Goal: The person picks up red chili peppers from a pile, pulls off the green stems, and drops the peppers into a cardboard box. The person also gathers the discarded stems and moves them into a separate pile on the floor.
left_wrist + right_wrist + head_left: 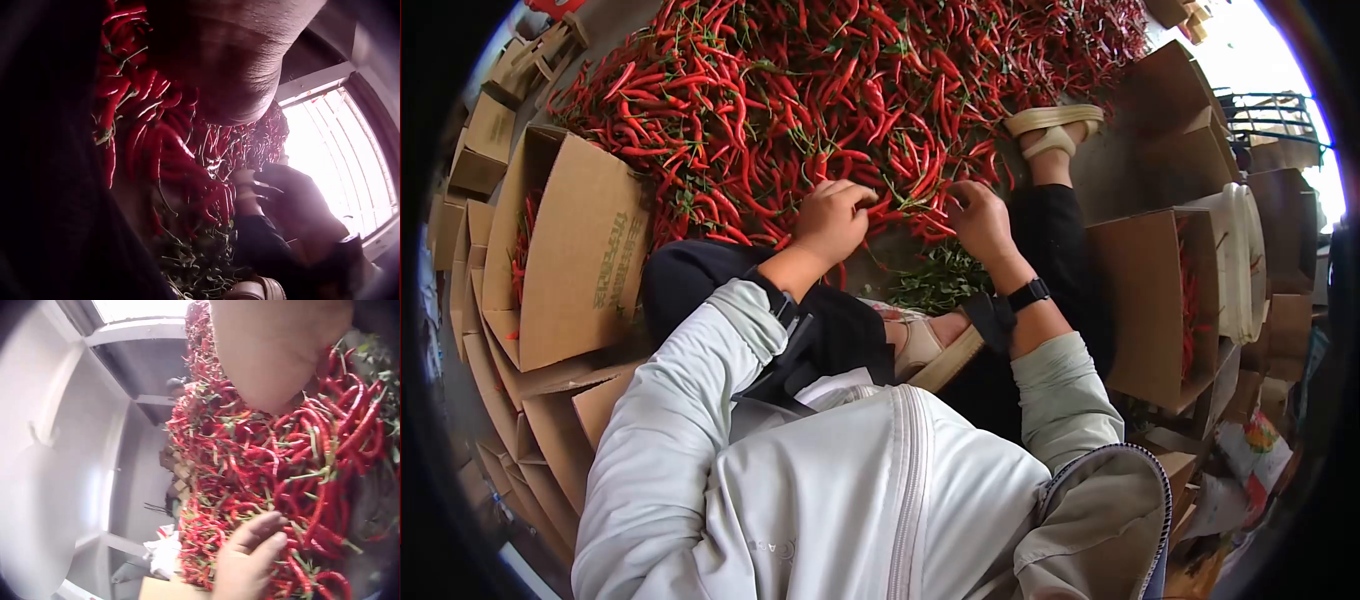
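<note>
A large heap of red chili peppers (800, 100) with green stems spreads before the person. At its near edge the left hand (835, 220) hovers over the peppers, fingers bent loosely. In the right wrist view that left hand (250, 556) shows thumb and forefinger apart, with no pepper between them. The right hand (982, 222) is over the near right edge of the heap, fingertips close to some peppers. From the left wrist view the right hand (297, 197) appears dark, its fingers reaching toward the heap. A small pile of green leaves and stems (940, 280) lies below the hands.
A cardboard box (590, 250) with peppers inside stands at the left, another box (1140, 300) with peppers at the right. More flattened and open cartons surround them. The person's sandalled foot (1055, 130) stretches beside the heap; the other sandal (930, 350) lies closer in.
</note>
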Demonstrator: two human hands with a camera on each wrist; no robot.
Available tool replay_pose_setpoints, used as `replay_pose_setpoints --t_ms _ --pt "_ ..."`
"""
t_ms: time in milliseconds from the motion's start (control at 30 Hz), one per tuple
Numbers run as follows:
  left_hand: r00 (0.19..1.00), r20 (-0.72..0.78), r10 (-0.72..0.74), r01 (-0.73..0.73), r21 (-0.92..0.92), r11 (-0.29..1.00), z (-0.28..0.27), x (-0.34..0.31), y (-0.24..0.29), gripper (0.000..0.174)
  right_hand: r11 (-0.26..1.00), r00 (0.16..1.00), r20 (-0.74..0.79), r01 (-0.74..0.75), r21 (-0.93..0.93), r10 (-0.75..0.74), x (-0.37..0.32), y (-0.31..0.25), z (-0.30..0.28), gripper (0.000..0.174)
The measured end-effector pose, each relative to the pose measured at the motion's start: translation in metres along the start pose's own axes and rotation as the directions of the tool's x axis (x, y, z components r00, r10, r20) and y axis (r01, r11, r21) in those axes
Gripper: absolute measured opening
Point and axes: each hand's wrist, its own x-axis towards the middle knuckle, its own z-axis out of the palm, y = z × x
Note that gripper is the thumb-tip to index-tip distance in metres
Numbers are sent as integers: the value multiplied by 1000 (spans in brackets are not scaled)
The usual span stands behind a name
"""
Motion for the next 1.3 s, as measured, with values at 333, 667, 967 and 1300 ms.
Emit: replay_pose_setpoints --t_ms 333,667,967,1300 --pt "959 273 -69 6 225 974 36 14 -8 32 993 997 -38 70 -95 -74 -6 35 8 16" --pt "997 52 -61 66 -89 994 22 9 -8 15 951 991 123 93 -294 -59 -11 13 11 23" --pt "936 35 -351 243 -783 572 8 20 -8 16 995 1000 19 -3 -103 5 -3 17 -7 22" --pt "932 323 -162 123 138 983 46 9 -7 32 949 967 21 -245 -197 254 30 24 11 39"
